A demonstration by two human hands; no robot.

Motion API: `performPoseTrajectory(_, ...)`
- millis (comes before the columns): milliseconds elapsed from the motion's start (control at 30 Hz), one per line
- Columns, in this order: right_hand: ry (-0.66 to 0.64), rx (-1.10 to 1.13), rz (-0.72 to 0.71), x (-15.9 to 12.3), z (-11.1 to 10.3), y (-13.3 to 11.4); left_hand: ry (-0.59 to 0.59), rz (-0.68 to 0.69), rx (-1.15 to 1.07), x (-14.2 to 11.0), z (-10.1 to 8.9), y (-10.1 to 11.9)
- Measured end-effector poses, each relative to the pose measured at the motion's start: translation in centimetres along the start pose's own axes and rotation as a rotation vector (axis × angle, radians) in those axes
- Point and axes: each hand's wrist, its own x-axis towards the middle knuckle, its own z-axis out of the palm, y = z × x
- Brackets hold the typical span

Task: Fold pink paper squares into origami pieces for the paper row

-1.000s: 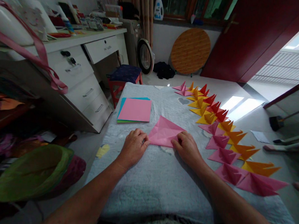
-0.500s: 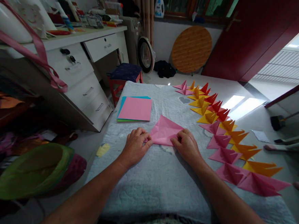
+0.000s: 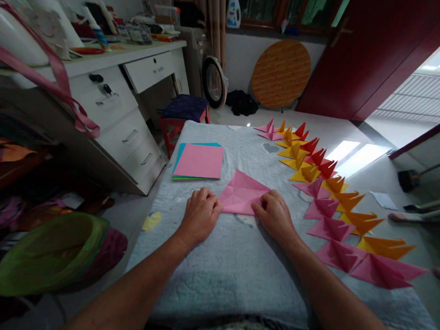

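Left hand (image 3: 201,213) and right hand (image 3: 275,214) pinch opposite sides of the folded pink paper (image 3: 241,190). Beyond this paper stands a bottle (image 3: 233,9), its label (image 3: 233,20) illegible.

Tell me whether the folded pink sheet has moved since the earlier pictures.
No. Judged against the stack of square paper, the folded pink sheet shows no visible shift: its far tip sits just right of the stack's near right corner throughout.

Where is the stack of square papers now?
In the head view, the paper stack lies at the left on the cloth, beyond the left hand.
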Motion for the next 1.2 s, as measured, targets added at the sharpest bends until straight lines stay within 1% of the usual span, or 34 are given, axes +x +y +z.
performPoseTrajectory(267,0.009,0.006,0.005,0.0,0.0,0.0,-0.033,0.002,-0.042,0.1,-0.3,-0.4)
performPoseTrajectory(500,0.021,-0.006,-0.006,0.0,0.2,0.2,-0.030,0.011,-0.108,0.0,-0.5,-0.4)
performPoseTrajectory(633,0.032,-0.008,-0.022,0.0,0.3,0.4,-0.039,0.024,-0.102,0.0,-0.6,-0.3)
performPoseTrajectory(800,0.014,-0.016,-0.020,0.0,0.2,0.3,-0.050,0.029,-0.056,0.0,-0.4,-0.4)
performPoseTrajectory(933,0.007,-0.028,-0.015,0.0,0.1,0.2,-0.021,0.010,0.033,-0.1,-0.3,-0.4)
performPoseTrajectory(1033,0.008,-0.025,-0.016,0.1,0.1,0.2,0.064,0.000,0.110,-0.4,-0.4,0.0)
performPoseTrajectory(1100,0.011,-0.020,-0.019,0.1,0.1,0.2,0.141,0.061,0.143,-0.8,-0.5,0.5)
performPoseTrajectory(1167,0.014,-0.016,-0.023,0.1,0.1,0.2,0.184,0.200,0.147,-1.3,-0.4,1.2)
performPoseTrajectory(1200,0.015,-0.015,-0.023,0.1,0.1,0.2,0.172,0.293,0.138,-1.6,-0.3,1.6)
